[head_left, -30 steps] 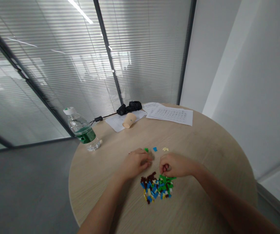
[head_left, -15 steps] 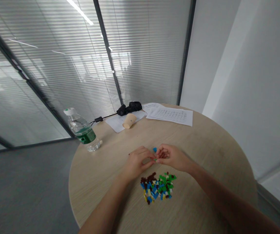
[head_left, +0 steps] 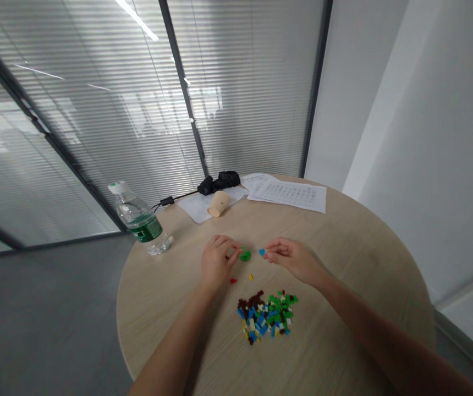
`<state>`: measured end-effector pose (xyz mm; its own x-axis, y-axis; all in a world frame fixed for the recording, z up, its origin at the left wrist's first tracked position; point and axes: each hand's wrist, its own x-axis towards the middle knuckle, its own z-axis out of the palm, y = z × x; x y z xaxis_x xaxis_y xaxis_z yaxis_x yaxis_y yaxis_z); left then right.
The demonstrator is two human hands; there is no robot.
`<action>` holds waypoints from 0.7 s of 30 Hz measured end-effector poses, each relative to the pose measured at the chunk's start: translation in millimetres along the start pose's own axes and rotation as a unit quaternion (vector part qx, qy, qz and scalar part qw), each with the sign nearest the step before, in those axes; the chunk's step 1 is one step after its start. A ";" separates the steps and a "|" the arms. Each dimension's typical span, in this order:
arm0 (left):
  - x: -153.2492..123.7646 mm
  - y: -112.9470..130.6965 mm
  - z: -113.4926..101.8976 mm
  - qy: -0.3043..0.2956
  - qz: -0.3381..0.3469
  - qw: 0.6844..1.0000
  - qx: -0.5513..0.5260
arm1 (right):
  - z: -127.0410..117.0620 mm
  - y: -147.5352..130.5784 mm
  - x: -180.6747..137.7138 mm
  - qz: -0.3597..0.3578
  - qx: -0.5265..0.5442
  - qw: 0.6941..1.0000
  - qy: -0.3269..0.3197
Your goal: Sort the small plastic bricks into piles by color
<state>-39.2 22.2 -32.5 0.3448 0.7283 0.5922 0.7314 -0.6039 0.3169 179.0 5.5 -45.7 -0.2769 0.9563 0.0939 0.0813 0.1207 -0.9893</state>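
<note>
My left hand (head_left: 219, 263) is closed, with thumb and forefinger pinched at the edge of some small green toy bricks (head_left: 245, 256). Facing it, my right hand (head_left: 295, 259) has its thumb and fingertips on a small blue toy brick (head_left: 262, 252). A yellow brick (head_left: 251, 276) and a red brick (head_left: 233, 280) lie on the wood just in front of the left hand. Nearer to me is a pile of mixed bricks (head_left: 264, 319) in brown, blue, green, yellow and white. The left fingers partly hide a tiny dark piece.
The round wooden table (head_left: 356, 264) carries a water bottle (head_left: 141, 220) at its left edge. Toward the back are a paper cup (head_left: 219, 203) on its side, printed sheets (head_left: 292, 195), a black bundle (head_left: 225, 180) and a cable. Blinds and a white wall stand behind.
My hands have moved apart, the left one leftward, uncovering the green, yellow and red bricks. My right fingertips have come onto the blue brick, which lay beside them before.
</note>
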 end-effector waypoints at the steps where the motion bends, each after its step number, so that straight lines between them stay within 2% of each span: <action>1: -0.1 -4.6 1.8 0.000 -0.019 1.000 0.019 | -1.0 0.2 0.3 0.002 -0.010 1.000 0.003; 7: 0.0 -11.0 14.7 -0.071 -0.074 0.991 0.088 | 1.2 1.0 -0.2 0.008 -0.062 0.998 0.006; 17: 1.9 -10.1 17.3 -0.108 -0.094 0.985 0.098 | 2.4 -2.9 -1.8 0.007 -0.105 0.994 0.013; 21: 1.4 -10.6 13.6 -0.125 -0.076 0.985 0.091 | 1.5 -0.1 -2.4 -0.012 -0.131 0.991 0.000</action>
<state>-38.5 34.0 -45.2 0.3403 0.8767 0.3399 0.8714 -0.4299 0.2364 178.2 2.7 -46.0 -0.2822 0.9521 0.1178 0.3195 0.2091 -0.9242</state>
